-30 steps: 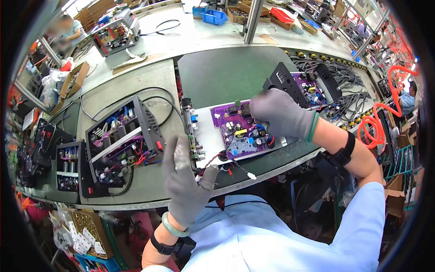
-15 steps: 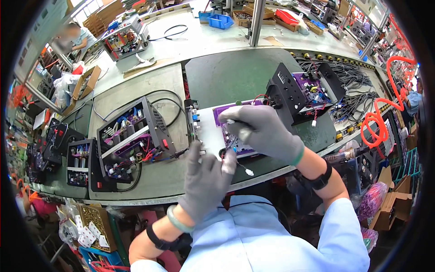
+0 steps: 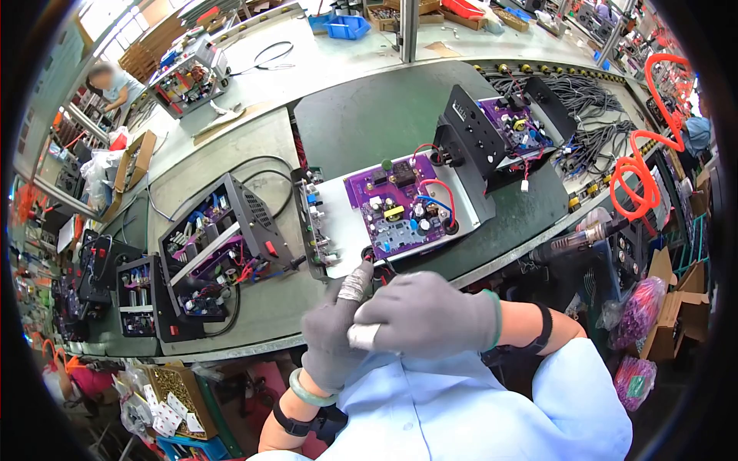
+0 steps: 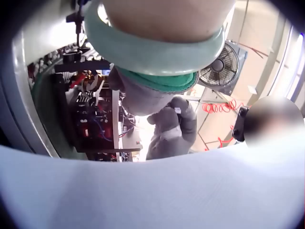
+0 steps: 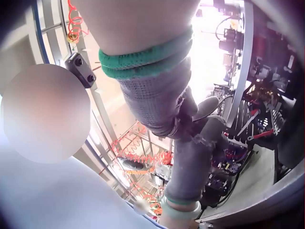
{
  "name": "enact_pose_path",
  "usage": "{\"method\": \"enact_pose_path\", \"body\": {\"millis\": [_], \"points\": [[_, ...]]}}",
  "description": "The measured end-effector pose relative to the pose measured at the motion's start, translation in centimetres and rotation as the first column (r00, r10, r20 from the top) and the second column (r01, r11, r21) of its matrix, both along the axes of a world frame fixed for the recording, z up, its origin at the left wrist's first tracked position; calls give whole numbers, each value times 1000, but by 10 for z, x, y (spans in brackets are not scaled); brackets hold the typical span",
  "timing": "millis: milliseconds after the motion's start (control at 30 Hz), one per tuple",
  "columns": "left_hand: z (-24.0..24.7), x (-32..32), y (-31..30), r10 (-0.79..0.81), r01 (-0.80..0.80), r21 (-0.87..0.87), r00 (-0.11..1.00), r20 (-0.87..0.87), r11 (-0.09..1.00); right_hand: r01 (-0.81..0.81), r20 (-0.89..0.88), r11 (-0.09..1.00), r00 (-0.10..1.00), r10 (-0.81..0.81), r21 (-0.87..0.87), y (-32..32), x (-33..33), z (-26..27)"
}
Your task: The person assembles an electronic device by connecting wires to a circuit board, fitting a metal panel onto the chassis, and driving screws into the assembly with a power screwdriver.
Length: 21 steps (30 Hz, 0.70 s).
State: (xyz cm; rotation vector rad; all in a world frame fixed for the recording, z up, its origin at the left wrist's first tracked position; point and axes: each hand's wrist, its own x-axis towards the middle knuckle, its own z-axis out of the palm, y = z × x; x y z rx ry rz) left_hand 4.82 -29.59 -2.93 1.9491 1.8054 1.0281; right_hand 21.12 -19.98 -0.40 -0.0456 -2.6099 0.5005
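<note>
In the head view, the grey-gloved left hand point(image 3: 332, 334) and right hand point(image 3: 430, 313) meet over the bench's front edge, the right fingers curled against the left. A thin cable point(image 5: 228, 99) runs into the pinched fingers of both hands in the right wrist view; its held end is mostly hidden. A small white piece point(image 4: 177, 110) shows at the fingers in the left wrist view. Just beyond the hands lies a white metal chassis point(image 3: 344, 230) with a purple circuit board point(image 3: 400, 219), red and blue wires, and a black panel point(image 3: 467, 180) upright at its right end.
Open black units point(image 3: 204, 257) stand at the left. Another purple-board unit point(image 3: 516, 127) sits at the back right, beside bundled grey cables point(image 3: 596, 100). A coiled red hose point(image 3: 634, 188) hangs at the right. Beyond the bench is a blue bin point(image 3: 347, 28).
The right hand has left the board and drawn back toward the body, meeting the left hand. The board is uncovered, and the white connector that hung at the front edge is out of sight.
</note>
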Motion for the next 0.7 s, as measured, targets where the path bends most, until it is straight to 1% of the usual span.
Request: {"method": "enact_pose_path", "body": {"millis": [33, 67, 100, 133, 167, 200, 233, 267, 300, 333, 367, 433, 467, 500, 533, 567, 600, 633, 667, 700], "points": [[-7, 3, -2, -1, 1, -10, 1000, 8, 1000, 17, 21, 1000, 1000, -16, -26, 1, 6, 1], [-17, 5, -3, 61, -58, 143, 998, -21, 988, 45, -77, 996, 996, -52, -78, 0, 7, -1], [-24, 5, -3, 125, -106, 299, 991, -44, 948, 94, -20, 993, 995, -96, -72, 1, 13, 5], [-27, 5, -5, 64, -49, 329, 997, -34, 943, 182, -85, 979, 978, -190, -97, 2, 16, 4], [-32, 9, -3, 59, -55, 379, 998, 1, 924, 264, -144, 956, 949, -282, -129, 4, 20, 1], [-35, 11, -3, 62, -90, 347, 994, 91, 934, 327, -131, 933, 929, -347, -153, 9, 30, -2], [-37, 11, -4, 69, -123, 313, 981, 179, 942, 395, -206, 902, 881, -425, -171, 12, 35, -12], [-37, 11, -3, 70, -125, 311, 981, 181, 942, 439, -160, 867, 863, -480, -236, 16, 42, -18], [-35, 11, -2, 103, -174, 279, 962, 254, 944, 480, -109, 825, 841, -529, -298, 18, 47, -23], [-34, 11, -2, 136, -221, 243, 936, 323, 945, 509, -28, 754, 822, -569, -415, 15, 47, -26], [-35, 11, -3, 137, -222, 242, 936, 323, 944, 508, -28, 755, 822, -568, -415, 13, 46, -26], [-37, 12, -4, 170, -189, 340, 982, 84, 921, 424, -13, 759, 869, -494, -493, 12, 45, -25], [-37, 11, -4, 172, -189, 342, 982, 80, 921, 420, -76, 820, 872, -483, -389, 14, 41, -24], [-36, 8, -5, 217, -177, 383, 974, -64, 907, 418, -81, 820, 872, -482, -391, 16, 37, -21], [-35, 7, -6, 264, -159, 420, 942, -206, 894, 436, -93, 823, 862, -498, -364, 17, 33, -18], [-34, 8, -5, 264, -158, 419, 942, -209, 894, 455, -104, 825, 852, -512, -335, 18, 27, -16], [-33, 13, -2, 232, -149, 365, 952, -197, 919, 451, -144, 811, 835, -531, -373, 21, 18, -14], [-32, 18, 1, 205, -141, 312, 962, -181, 940, 447, -144, 814, 838, -526, -370, 23, 14, -14], [-29, 21, 4, 191, -141, 228, 958, -215, 963, 466, -143, 809, 829, -541, -359, 26, 9, -18], [-26, 24, 8, 206, -155, 232, 955, -214, 960, 480, -144, 806, 822, -552, -347, 29, 6, -19]]}}
